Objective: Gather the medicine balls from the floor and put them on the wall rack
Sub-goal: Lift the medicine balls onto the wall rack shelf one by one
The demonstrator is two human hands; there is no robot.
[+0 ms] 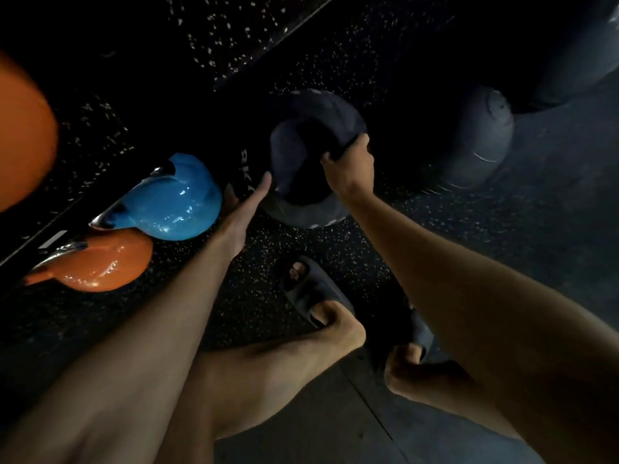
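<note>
Underfoot, a dark rubber floor (261, 262) flecked pale, with a raised dark strip along its far-left side. Near the middle of that floor, just ahead of the feet, the medicine ball (301, 209): dark grey, soft-skinned, slumped and creased rather than round, with a deep shadowed hollow in its upper face. Looks slack and heavy, likely to sag when lifted. Farther right on the floor, well apart, a second dark ball (482, 142) with pale scuffs. To the left, against the strip, a glossy blue kettlebell (177, 202) and, nearer the floor's left edge, an orange kettlebell (100, 262). Dark slide sandals (311, 289) on both feet.

Right hand (348, 159) on the ball's upper right rim, fingers curled tight over a fold of its skin. Left hand (246, 209) at the ball's left flank, fingers straight and together, holding nothing; touching or just short of the surface, hard to tell in the gloom. Ball squarely between the two hands, both about equally near, with no real long axis. Probably calls for sliding the flat left palm under the left side before any lift. White lettering beside the left fingertips, unreadable.
</note>
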